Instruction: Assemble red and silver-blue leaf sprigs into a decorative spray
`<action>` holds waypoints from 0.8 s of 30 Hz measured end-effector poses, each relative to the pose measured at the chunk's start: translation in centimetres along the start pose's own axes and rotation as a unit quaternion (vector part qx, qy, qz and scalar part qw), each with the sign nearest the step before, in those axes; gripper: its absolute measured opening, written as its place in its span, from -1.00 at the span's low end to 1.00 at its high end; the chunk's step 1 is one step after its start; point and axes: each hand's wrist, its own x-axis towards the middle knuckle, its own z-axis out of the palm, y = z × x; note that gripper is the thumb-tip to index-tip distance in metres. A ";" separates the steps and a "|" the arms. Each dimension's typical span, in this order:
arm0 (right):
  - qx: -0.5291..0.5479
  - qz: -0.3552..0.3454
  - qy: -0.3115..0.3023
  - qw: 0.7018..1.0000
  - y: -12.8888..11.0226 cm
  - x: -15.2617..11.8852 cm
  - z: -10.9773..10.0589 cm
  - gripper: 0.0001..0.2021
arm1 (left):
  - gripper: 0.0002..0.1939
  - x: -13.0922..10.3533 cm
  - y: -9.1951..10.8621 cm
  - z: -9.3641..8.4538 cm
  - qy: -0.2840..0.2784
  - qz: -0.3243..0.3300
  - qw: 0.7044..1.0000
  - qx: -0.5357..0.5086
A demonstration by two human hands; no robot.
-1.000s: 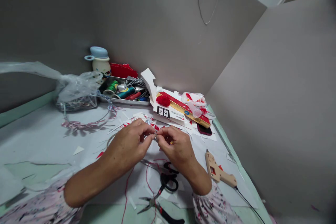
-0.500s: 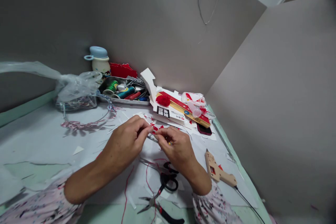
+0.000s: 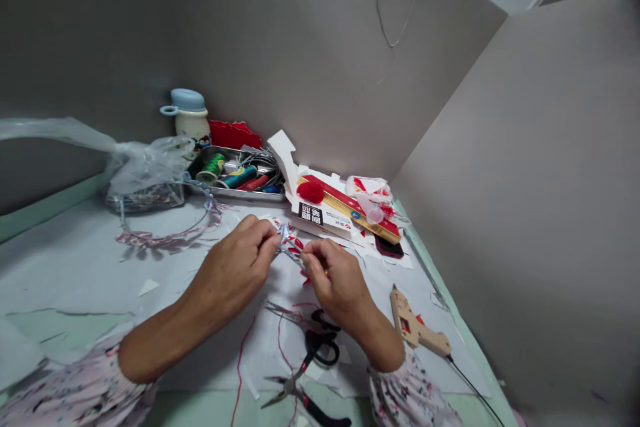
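My left hand (image 3: 239, 257) pinches one end of a thin, shiny silvery strip (image 3: 285, 240) between thumb and forefinger. Opposite it, my right hand (image 3: 340, 280) has its fingertips closed on the other part of the strip, a short gap away. Small red pieces show just behind and below the strip; whether they are fixed to it I cannot tell. Under my hands lie black-handled scissors (image 3: 321, 347) and, nearer to me, pliers (image 3: 290, 385) with black grips. Red thread (image 3: 241, 353) trails over the paper beside them.
A glue gun (image 3: 417, 327) lies on the right, its cord running off the front. Behind my hands are an opened white box (image 3: 330, 217), a red pompom (image 3: 311, 191) and a phone (image 3: 389, 248). A metal tool tray (image 3: 240, 193), headband (image 3: 165, 238) and plastic bag (image 3: 145, 167) stand back left.
My hands have drawn slightly apart from touching fingertips, and the silvery strip now shows between them. The things on the table stay where they were.
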 end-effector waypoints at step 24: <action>-0.102 -0.100 -0.056 0.988 -0.9 0.1 -1.5 -0.84 | -0.62 0.8 0.2 -0.6 -0.097 -0.072 0.965 -0.234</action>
